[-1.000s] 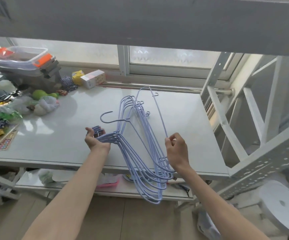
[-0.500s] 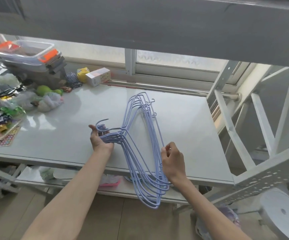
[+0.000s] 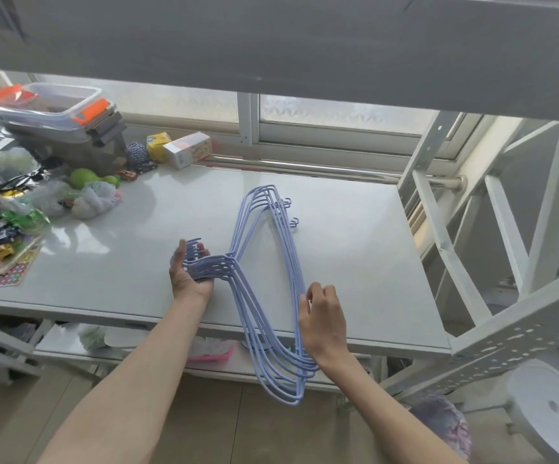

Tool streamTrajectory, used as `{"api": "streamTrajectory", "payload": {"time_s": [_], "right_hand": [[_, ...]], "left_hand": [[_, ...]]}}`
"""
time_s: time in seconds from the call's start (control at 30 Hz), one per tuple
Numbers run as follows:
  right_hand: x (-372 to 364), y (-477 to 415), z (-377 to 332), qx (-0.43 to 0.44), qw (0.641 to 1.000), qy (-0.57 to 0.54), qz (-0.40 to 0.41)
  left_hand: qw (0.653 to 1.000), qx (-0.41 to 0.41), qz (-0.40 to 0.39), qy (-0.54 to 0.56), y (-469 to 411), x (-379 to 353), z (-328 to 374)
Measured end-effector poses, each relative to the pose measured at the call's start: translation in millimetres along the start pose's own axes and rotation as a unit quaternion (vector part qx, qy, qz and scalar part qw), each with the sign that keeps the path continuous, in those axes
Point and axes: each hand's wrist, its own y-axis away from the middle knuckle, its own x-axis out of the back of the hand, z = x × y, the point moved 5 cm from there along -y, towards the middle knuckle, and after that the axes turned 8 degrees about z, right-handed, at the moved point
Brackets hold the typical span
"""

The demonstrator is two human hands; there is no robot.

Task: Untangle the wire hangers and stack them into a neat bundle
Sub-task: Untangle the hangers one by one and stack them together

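No text, brand, number or sign can be read anywhere. The small white box (image 3: 188,149) at the back of the desk (image 3: 355,262) carries coloured printing on its side and a small dark mark on its end — both too blurred to make out. The yellow packet (image 3: 157,146) beside it shows a bluish patch that may be a logo — unreadable. The patterned card (image 3: 14,267) at the desk's left edge shows only shapes.
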Motion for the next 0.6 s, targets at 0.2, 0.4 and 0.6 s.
{"api": "streamTrajectory", "payload": {"time_s": [0.2,0.4,0.6], "right_hand": [[1.9,-11.6,1.4,-0.07,0.991,0.006,-0.114],[-5.3,-24.0,-11.0,-0.128,0.963,0.028,-0.237],[-13.1,-28.6,-15.0,-0.155,0.963,0.048,-0.215]], "left_hand": [[0.999,-0.026,0.011,0.019,6.5,-1.3,0.5],[1.0,-0.024,0.004,-0.005,10.4,-5.5,1.4],[0.998,0.001,0.013,-0.054,10.7,-3.6,2.3]]}}
